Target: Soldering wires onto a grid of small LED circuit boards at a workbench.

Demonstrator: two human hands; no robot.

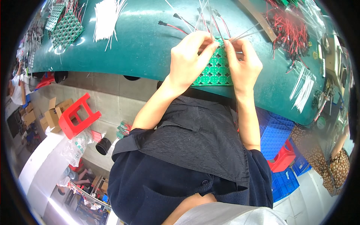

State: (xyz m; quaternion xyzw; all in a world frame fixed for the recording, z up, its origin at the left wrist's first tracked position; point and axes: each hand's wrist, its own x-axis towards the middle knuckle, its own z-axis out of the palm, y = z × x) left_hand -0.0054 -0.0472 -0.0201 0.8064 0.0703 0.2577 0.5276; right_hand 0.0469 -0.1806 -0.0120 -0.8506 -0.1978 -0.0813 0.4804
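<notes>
- Green circuit panel, one: on the worktop by its near edge; I take bearings from it, twelve pointing away from the person.
- Left hand, ten o'clock: thumb and forefinger pinched together on thin wires.
- Right hand, three o'clock: fingers likewise clamped on thin wires.
- Red-and-black leads, black-plugged: eleven to twelve.
- White strands, bundled: ten.
- Red wires, heaped: two.
- White lengths, loose: just past three.
- Brown bar: between one and two.
</notes>
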